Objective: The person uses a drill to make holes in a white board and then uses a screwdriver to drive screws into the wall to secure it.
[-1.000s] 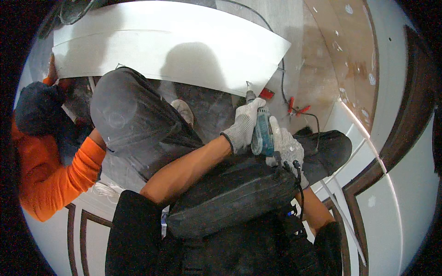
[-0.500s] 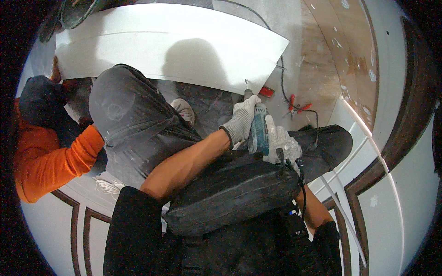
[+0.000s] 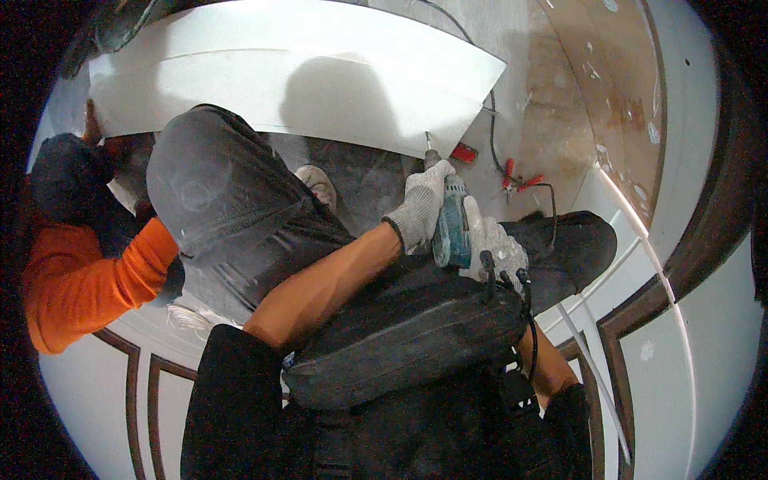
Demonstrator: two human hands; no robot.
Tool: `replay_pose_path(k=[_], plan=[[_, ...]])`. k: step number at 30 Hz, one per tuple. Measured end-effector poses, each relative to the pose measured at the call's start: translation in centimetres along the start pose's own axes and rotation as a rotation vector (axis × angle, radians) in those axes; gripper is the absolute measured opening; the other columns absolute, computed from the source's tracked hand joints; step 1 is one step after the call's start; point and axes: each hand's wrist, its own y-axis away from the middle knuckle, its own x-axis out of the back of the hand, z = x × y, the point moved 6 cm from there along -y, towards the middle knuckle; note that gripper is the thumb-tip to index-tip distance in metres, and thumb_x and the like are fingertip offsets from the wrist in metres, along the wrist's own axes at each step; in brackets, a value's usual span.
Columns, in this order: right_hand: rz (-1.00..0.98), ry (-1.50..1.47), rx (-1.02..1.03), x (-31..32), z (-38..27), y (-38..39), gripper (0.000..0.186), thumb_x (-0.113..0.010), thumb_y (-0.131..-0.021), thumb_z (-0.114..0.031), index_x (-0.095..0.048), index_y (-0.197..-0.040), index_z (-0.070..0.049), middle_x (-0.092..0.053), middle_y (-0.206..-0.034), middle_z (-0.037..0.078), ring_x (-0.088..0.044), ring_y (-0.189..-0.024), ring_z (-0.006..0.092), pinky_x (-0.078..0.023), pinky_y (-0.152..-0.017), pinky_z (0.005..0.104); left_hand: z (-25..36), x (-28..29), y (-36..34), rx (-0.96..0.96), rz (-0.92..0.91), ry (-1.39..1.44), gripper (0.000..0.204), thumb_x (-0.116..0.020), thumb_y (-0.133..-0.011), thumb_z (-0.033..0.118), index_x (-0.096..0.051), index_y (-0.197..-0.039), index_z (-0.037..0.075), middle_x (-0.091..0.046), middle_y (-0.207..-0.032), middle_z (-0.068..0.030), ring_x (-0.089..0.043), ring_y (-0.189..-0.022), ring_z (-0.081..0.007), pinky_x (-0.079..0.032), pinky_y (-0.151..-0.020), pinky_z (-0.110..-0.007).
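A teal power drill [image 3: 454, 228] is gripped between my two gloved hands. My left hand [image 3: 425, 196], in a whitish knit glove, is closed around its front end behind the chuck. My right hand [image 3: 494, 246], gloved too, wraps the rear part on the right; some of its fingers are hidden. The thin bit [image 3: 429, 142] points away from me over the near right corner area of a long white board [image 3: 232, 88]. Whether the tip touches the board I cannot tell.
Left of me a person in an orange sleeve [image 3: 96, 268] has a hand [image 3: 91, 120] at the board's left end. Red-handled pliers [image 3: 520, 180] and a small red object [image 3: 464, 153] lie right of the board. A black cord [image 3: 494, 128] crosses the floor. Dark-framed panels [image 3: 672, 352] stand at right.
The view has shifted slightly, so the board's right corner sits higher. Both hands keep their hold on the drill, with its bit still over the same part of the board.
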Motion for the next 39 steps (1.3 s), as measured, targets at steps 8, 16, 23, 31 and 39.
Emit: replay_pose_path(k=[8,16,23,31,39], plan=[[0.001,0.013,0.015,0.2,0.1,-0.1,0.108,-0.082,-0.068,-0.019,-0.027,-0.161,-0.012,-0.061,-0.12,0.014,-0.068,-0.106,0.0342,-0.058,-0.087,0.0469,-0.6,0.2,-1.4,-0.086,-0.067,0.097,0.028,-0.057,-0.099,0.033,-0.066,-0.097,0.007,-0.064,-0.08,-0.0037,-0.061,-0.067,-0.0177,-0.052,-0.063,-0.037],[0.028,0.044,0.007,1.3,0.8,-2.3,0.109,-0.082,-0.068,-0.019,-0.026,-0.161,-0.012,-0.061,-0.121,0.014,-0.068,-0.107,0.0341,-0.058,-0.087,0.0469,1.5,-1.3,1.7,-0.04,0.006,0.081,0.025,-0.058,-0.095,0.032,-0.068,-0.097,0.008,-0.065,-0.08,-0.0051,-0.062,-0.066,-0.0178,-0.053,-0.064,-0.037],[0.165,0.052,0.089,0.9,2.0,-3.7,0.115,-0.083,-0.064,-0.019,-0.024,-0.163,-0.012,-0.062,-0.116,0.013,-0.067,-0.108,0.0334,-0.058,-0.088,0.0466,0.0,-1.7,0.2,-0.069,0.056,0.217,0.031,-0.067,-0.088,0.031,-0.066,-0.096,0.001,-0.066,-0.086,-0.0106,-0.063,-0.072,-0.0237,-0.051,-0.066,-0.043],[0.351,0.072,0.161,-2.0,2.4,-1.3,0.094,-0.075,-0.078,-0.014,-0.031,-0.161,-0.01,-0.064,-0.108,0.014,-0.067,-0.101,0.033,-0.057,-0.081,0.0448,-2.1,-2.4,0.8,-0.108,-0.103,0.296,0.029,-0.058,-0.098,0.039,-0.063,-0.096,0.01,-0.064,-0.077,-0.0056,-0.064,-0.063,-0.0227,-0.057,-0.062,-0.041],[0.484,-0.126,0.067,-1.7,2.7,2.1,0.078,-0.07,-0.085,-0.013,-0.039,-0.157,-0.01,-0.065,-0.104,0.017,-0.067,-0.095,0.0367,-0.055,-0.08,0.0461,-0.2,-4.4,2.6,-0.177,-0.477,0.563,0.035,-0.06,-0.103,0.044,-0.058,-0.088,0.013,-0.065,-0.079,-0.0073,-0.067,-0.072,-0.0248,-0.06,-0.074,-0.044]])
